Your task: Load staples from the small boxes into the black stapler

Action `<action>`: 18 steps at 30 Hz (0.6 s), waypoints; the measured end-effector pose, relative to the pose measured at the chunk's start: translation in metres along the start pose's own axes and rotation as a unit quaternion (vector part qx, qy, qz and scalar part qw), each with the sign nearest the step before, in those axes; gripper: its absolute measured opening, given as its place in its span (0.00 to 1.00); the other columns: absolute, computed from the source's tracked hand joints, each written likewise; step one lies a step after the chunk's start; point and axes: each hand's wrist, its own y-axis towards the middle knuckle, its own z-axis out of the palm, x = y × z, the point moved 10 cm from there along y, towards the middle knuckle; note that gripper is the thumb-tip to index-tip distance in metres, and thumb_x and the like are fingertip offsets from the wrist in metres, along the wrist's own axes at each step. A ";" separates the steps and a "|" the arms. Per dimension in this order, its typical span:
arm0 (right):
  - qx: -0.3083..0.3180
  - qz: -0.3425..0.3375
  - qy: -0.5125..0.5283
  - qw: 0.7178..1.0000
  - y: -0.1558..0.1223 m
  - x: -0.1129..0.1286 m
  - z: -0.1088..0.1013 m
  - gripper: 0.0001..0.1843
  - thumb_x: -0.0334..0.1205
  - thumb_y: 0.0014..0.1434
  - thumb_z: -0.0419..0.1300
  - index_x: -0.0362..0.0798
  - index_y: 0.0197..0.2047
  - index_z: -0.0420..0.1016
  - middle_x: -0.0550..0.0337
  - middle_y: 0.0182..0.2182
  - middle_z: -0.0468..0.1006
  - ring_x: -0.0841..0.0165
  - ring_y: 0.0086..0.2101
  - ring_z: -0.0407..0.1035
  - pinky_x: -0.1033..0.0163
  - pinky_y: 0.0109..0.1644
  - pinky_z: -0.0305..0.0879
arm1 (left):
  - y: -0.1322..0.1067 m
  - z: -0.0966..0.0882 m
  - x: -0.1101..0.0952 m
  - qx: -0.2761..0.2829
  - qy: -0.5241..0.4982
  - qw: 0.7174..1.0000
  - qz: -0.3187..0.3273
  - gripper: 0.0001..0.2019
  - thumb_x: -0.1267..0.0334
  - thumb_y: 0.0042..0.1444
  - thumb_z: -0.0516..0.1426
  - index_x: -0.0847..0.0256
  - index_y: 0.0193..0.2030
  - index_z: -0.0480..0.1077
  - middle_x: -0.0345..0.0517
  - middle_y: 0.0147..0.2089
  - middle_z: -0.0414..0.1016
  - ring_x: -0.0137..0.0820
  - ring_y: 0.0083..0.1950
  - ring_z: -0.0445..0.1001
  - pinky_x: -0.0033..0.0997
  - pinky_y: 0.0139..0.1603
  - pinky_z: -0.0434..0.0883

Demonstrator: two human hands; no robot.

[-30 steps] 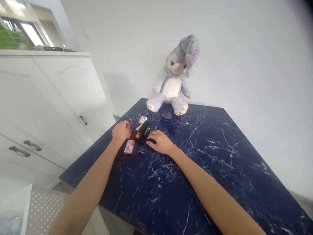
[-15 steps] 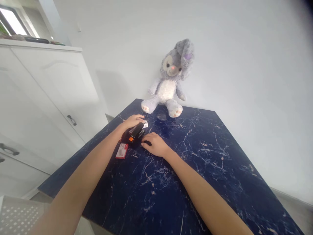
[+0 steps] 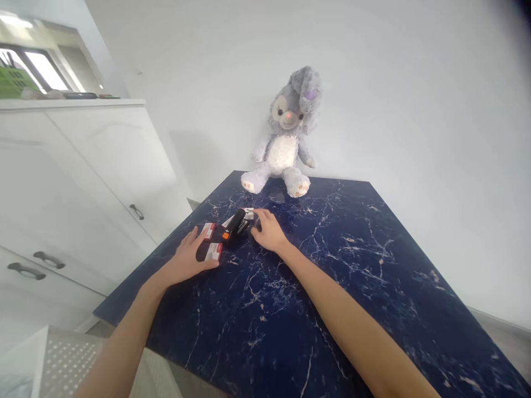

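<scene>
A black stapler (image 3: 233, 226) with an orange patch lies on the dark blue marble table (image 3: 340, 265). My right hand (image 3: 267, 231) rests beside its right end, fingers curled against it. My left hand (image 3: 188, 257) lies flat on the table with fingers spread around a small red and white box (image 3: 213, 252). A second red and white box (image 3: 208, 230) sits just beyond the fingertips. A small white box (image 3: 249, 213) lies behind the stapler.
A grey and white plush rabbit (image 3: 286, 135) sits at the table's far edge against the white wall. A white cabinet with dark handles (image 3: 83, 188) stands to the left. A white perforated bin (image 3: 66, 359) is at the lower left.
My left hand has pulled back from behind the stapler to the near red and white box and spread flat. My right hand has shifted forward along the stapler.
</scene>
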 end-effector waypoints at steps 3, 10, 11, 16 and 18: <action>0.040 0.015 -0.034 0.999 0.017 -0.012 0.016 0.38 0.36 0.55 0.60 0.50 0.69 0.61 0.45 0.67 0.59 0.51 0.63 0.57 0.45 0.66 0.56 | 0.012 0.003 -0.009 -0.030 0.006 0.999 0.037 0.55 0.30 0.48 0.60 0.49 0.77 0.44 0.54 0.80 0.34 0.61 0.77 0.38 0.62 0.73 0.49; -0.019 0.049 -0.043 0.998 0.024 -0.027 0.008 0.28 0.43 0.58 0.60 0.47 0.61 0.71 0.46 0.54 0.68 0.56 0.53 0.65 0.52 0.62 0.62 | 0.039 0.014 -0.021 -0.025 0.026 0.997 0.073 0.48 0.31 0.54 0.56 0.52 0.76 0.48 0.56 0.79 0.39 0.58 0.77 0.42 0.64 0.72 0.46; -0.021 0.054 -0.049 0.997 0.024 -0.028 0.007 0.30 0.43 0.58 0.61 0.47 0.63 0.70 0.46 0.56 0.67 0.54 0.54 0.64 0.50 0.63 0.61 | 0.041 0.015 -0.023 -0.026 0.028 0.996 0.078 0.49 0.31 0.53 0.56 0.52 0.76 0.48 0.56 0.79 0.37 0.59 0.77 0.41 0.65 0.72 0.47; 0.058 0.002 -0.056 0.997 0.028 -0.020 0.022 0.35 0.41 0.55 0.62 0.51 0.67 0.65 0.49 0.66 0.62 0.50 0.61 0.58 0.42 0.65 0.56 | 0.061 0.009 -0.040 -0.067 0.009 0.994 0.087 0.42 0.37 0.55 0.59 0.54 0.72 0.57 0.55 0.75 0.55 0.56 0.74 0.53 0.58 0.71 0.53; 0.044 -0.003 -0.040 0.998 0.030 -0.018 0.021 0.35 0.39 0.55 0.61 0.48 0.66 0.66 0.47 0.64 0.64 0.52 0.60 0.60 0.45 0.66 0.57 | 0.068 0.005 -0.043 -0.088 0.010 0.993 0.081 0.34 0.43 0.57 0.59 0.54 0.67 0.65 0.52 0.69 0.67 0.53 0.70 0.60 0.53 0.70 0.57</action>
